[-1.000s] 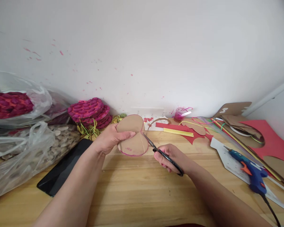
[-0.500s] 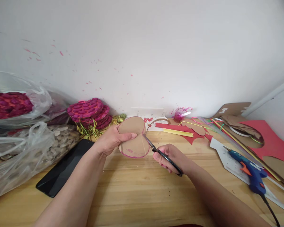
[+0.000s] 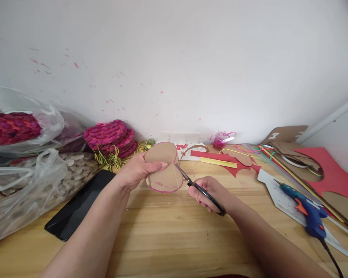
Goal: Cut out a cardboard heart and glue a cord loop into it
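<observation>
My left hand [image 3: 139, 170] grips a brown cardboard cutout [image 3: 162, 152] by its left side, thumb on top and the other fingers hidden beneath. The cutout has two rounded lobes and a pink-purple edge, with a notch on its right. My right hand [image 3: 205, 193] is closed round the handles of black scissors [image 3: 203, 190]. Their blades reach up and left, and the tips meet the cardboard at the notch. How far the blades are parted is too small to tell. Both hands are above the wooden table [image 3: 168, 239].
To the left lie a black phone [image 3: 78, 204], plastic bags [image 3: 23, 193] and stacked magenta pieces [image 3: 110, 135] with yarn. Red and yellow scraps [image 3: 219, 162] and a cup of pink paint [image 3: 219, 141] are at the back. A blue glue gun [image 3: 306, 210] and cardboard sheets [image 3: 336, 197] occupy the right.
Almost nothing differs. The scissors and my right hand have shifted very slightly right, while my left hand keeps the cardboard in nearly the same place.
</observation>
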{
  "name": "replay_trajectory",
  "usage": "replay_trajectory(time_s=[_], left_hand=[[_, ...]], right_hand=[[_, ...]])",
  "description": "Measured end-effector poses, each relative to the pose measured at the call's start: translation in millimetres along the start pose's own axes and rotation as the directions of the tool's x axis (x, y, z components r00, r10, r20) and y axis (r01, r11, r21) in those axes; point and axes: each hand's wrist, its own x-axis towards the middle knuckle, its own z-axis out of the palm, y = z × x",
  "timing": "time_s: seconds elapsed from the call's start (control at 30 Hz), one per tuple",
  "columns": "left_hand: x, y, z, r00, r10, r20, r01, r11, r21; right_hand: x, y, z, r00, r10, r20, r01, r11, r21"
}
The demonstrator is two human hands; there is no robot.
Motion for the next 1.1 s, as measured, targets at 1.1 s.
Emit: replay_trajectory(time_s=[1.1], left_hand=[[13,1,-3.6,0.902,0.142,-0.408,-0.277,0.915,-0.293]], right_hand=[[3,-7,6,0.996,-0.063,-0.070,0.062,0.998,-0.022]])
